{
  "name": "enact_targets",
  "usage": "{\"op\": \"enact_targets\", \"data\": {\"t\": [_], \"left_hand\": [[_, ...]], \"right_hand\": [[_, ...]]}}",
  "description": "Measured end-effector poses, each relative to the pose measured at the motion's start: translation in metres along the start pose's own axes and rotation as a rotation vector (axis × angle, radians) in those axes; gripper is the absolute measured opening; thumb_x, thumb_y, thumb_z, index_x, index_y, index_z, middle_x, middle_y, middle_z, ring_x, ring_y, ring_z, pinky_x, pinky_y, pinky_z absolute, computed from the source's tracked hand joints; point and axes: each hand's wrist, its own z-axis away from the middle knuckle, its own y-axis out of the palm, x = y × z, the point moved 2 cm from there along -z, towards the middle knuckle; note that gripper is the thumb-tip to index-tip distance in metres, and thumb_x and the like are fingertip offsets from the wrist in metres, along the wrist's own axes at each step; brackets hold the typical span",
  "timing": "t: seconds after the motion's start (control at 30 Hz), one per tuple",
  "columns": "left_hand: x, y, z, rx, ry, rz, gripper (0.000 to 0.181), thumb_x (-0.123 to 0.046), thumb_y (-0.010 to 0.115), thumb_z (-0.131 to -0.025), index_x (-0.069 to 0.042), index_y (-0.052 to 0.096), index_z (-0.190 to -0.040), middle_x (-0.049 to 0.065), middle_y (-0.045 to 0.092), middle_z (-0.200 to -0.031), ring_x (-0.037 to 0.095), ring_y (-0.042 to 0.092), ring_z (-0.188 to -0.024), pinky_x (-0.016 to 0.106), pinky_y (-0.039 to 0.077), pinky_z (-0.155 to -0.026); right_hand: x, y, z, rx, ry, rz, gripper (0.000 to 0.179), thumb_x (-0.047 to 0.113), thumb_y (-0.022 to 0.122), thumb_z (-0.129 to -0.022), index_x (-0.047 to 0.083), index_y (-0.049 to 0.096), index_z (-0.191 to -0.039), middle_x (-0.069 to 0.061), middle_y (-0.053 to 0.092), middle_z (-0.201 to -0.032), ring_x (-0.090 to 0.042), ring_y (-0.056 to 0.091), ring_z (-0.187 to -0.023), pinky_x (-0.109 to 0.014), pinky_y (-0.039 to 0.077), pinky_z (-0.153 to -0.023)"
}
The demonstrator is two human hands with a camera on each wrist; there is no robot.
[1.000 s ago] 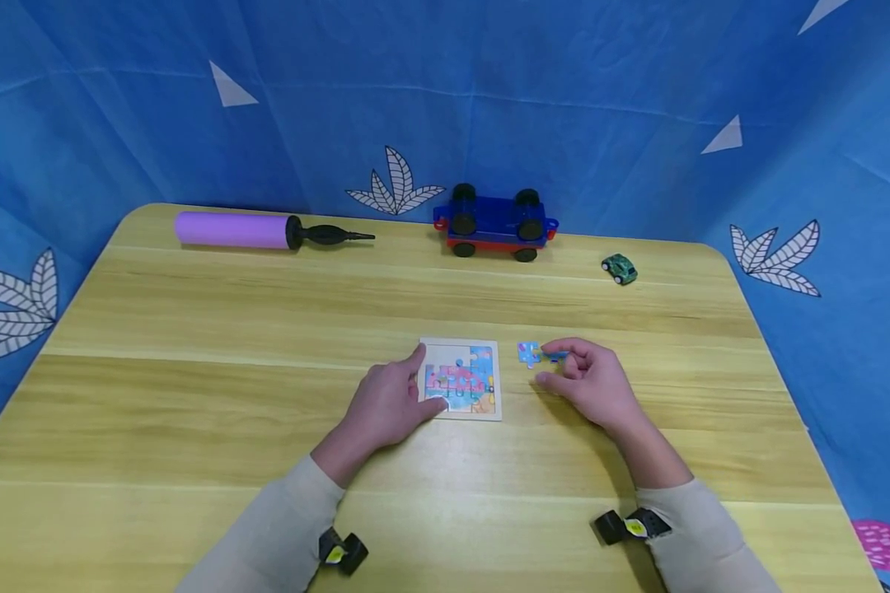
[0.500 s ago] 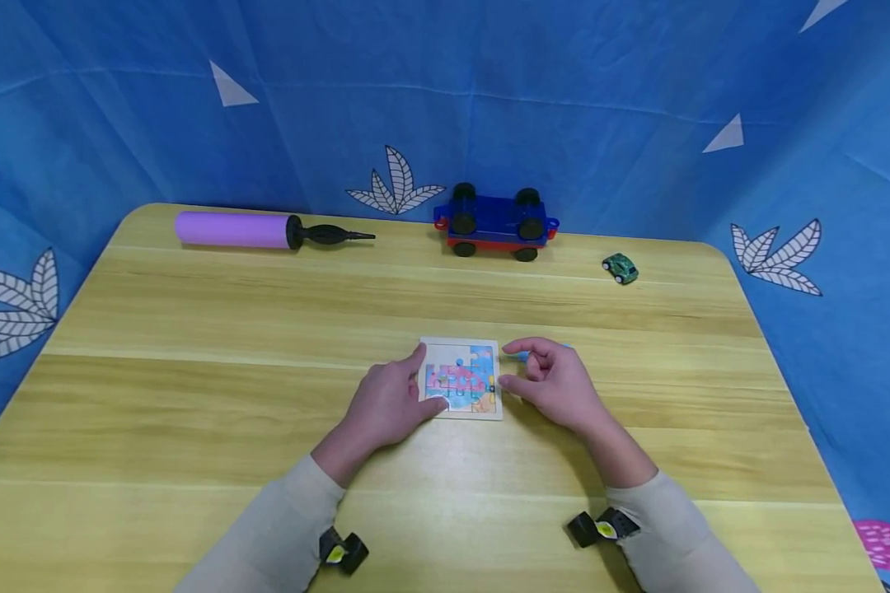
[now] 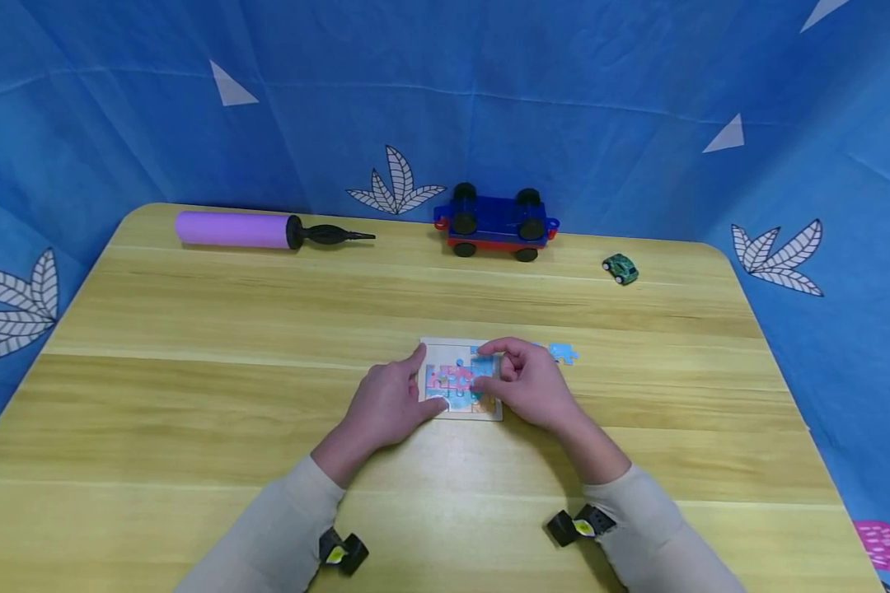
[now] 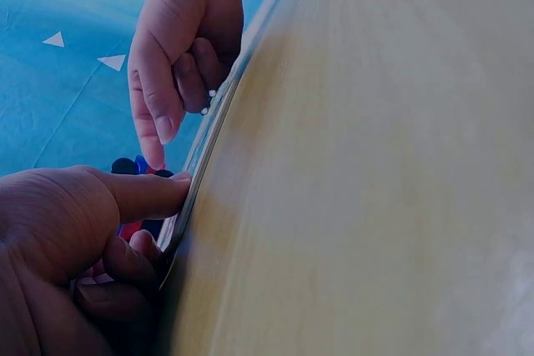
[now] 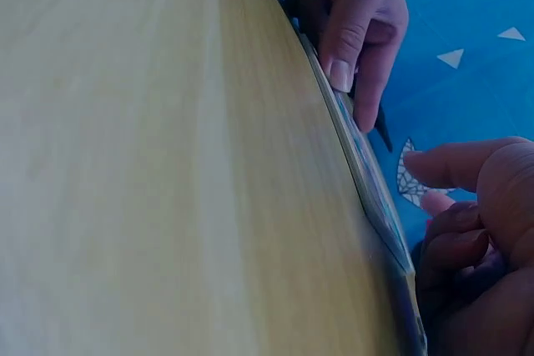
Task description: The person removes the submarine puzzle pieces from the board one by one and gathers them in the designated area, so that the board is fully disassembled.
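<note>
1. While the left hand [image 3: 387,403] grips the near-left side of the jigsaw puzzle [image 3: 456,379], its thumb lies on the near edge and its forefinger at the far-left corner.
2. Over the puzzle's right part is the right hand [image 3: 530,383], thumb and forefinger spread apart, the other fingers curled; whether its fingertips touch the puzzle, I cannot tell.
3. The puzzle lies flat on the table [image 3: 267,321], between the two hands; its pale backing shows at the far left, with joined pieces along the near and right sides.
4. Just beyond the right hand's knuckles lies a loose blue piece [image 3: 563,353], with another bit of blue partly hidden beside the hand.
5. Wood stretches from the puzzle to the table's far edge, where a purple pump [image 3: 233,230], an overturned toy wagon [image 3: 498,222] and a small green car [image 3: 620,269] sit well apart from the hands.
6. Both side edges are well away too.
</note>
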Motion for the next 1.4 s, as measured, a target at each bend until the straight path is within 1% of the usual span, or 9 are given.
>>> {"op": "enact_targets", "data": {"t": [0.07,0.17,0.27,0.4,0.67,0.93,1.07,1.23,1.4], "left_hand": [[0.0002,0.0001,0.0001,-0.001,0.000,0.001,0.091,-0.037,0.083,-0.083,0.003,0.038,-0.151,-0.003,0.049,-0.058,0.011,0.039,-0.047,0.029,0.031,-0.047],[0.0005,0.0001,0.0002,-0.001,0.000,0.006,0.091,-0.037,0.083,-0.083,0.003,0.038,-0.151,-0.003,0.048,-0.057,0.011,0.039,-0.047,0.028,0.030,-0.046],[0.0005,0.0000,0.0004,0.000,0.000,0.012,0.091,-0.037,0.083,-0.083,0.003,0.038,-0.151,-0.003,0.048,-0.057,0.011,0.039,-0.047,0.028,0.030,-0.046],[0.0005,-0.0002,0.0003,0.001,0.000,0.015,0.091,-0.037,0.083,-0.083,0.003,0.038,-0.151,-0.003,0.049,-0.057,0.011,0.040,-0.047,0.029,0.031,-0.046],[-0.0008,-0.0008,0.0009,0.008,-0.014,0.018,0.091,-0.037,0.083,-0.083,0.002,0.037,-0.152,-0.002,0.049,-0.057,0.012,0.039,-0.047,0.029,0.030,-0.046],[-0.0004,-0.0009,0.0007,0.006,-0.008,0.015,0.092,-0.037,0.083,-0.083,0.002,0.037,-0.152,-0.002,0.048,-0.057,0.011,0.039,-0.046,0.029,0.030,-0.046],[-0.0001,-0.0009,0.0009,0.002,-0.004,0.016,0.091,-0.036,0.084,-0.083,0.003,0.038,-0.151,-0.003,0.049,-0.057,0.012,0.039,-0.046,0.029,0.031,-0.046],[-0.0001,-0.0007,0.0010,0.002,-0.006,0.018,0.092,-0.036,0.084,-0.082,0.002,0.038,-0.151,-0.003,0.048,-0.057,0.011,0.039,-0.046,0.029,0.031,-0.046],[-0.0003,-0.0006,0.0011,0.001,-0.006,0.017,0.091,-0.036,0.084,-0.082,0.002,0.038,-0.151,-0.003,0.048,-0.057,0.011,0.039,-0.046,0.029,0.030,-0.046]], "right_hand": [[-0.0004,0.0021,-0.0007,0.001,-0.003,0.001,0.033,0.006,0.083,-0.082,-0.001,0.070,-0.112,0.001,0.035,-0.059,-0.014,0.031,-0.053,-0.029,0.036,-0.062],[-0.0003,0.0045,-0.0008,0.009,0.000,-0.004,0.033,0.006,0.082,-0.083,-0.002,0.069,-0.112,0.001,0.035,-0.060,-0.013,0.031,-0.051,-0.028,0.036,-0.061],[-0.0012,0.0058,-0.0012,0.015,0.003,0.007,0.032,0.009,0.083,-0.084,0.001,0.070,-0.112,0.002,0.037,-0.060,-0.011,0.032,-0.051,-0.028,0.037,-0.061],[-0.0028,0.0068,-0.0018,0.011,-0.001,0.014,0.027,0.010,0.083,-0.084,0.006,0.071,-0.108,0.003,0.038,-0.060,-0.013,0.034,-0.052,-0.030,0.041,-0.065],[-0.0013,0.0077,-0.0016,0.020,0.000,0.049,0.021,0.008,0.079,-0.086,0.005,0.071,-0.106,0.003,0.039,-0.059,-0.013,0.035,-0.051,-0.033,0.045,-0.070],[0.0013,0.0089,-0.0034,0.033,-0.021,0.075,0.021,0.007,0.078,-0.086,0.004,0.071,-0.105,0.003,0.039,-0.057,-0.008,0.035,-0.049,-0.029,0.042,-0.063],[0.0017,0.0093,-0.0038,0.040,-0.024,0.078,0.021,0.006,0.078,-0.086,0.004,0.070,-0.105,0.004,0.039,-0.058,-0.008,0.034,-0.049,-0.030,0.042,-0.064],[0.0018,0.0096,-0.0040,0.047,-0.008,0.067,0.022,0.006,0.078,-0.087,0.004,0.068,-0.106,0.004,0.038,-0.058,-0.011,0.034,-0.051,-0.031,0.043,-0.067],[0.0020,0.0092,-0.0044,0.049,0.008,0.051,0.023,0.006,0.078,-0.087,0.005,0.067,-0.106,0.003,0.038,-0.059,-0.013,0.036,-0.051,-0.032,0.043,-0.067]]}}
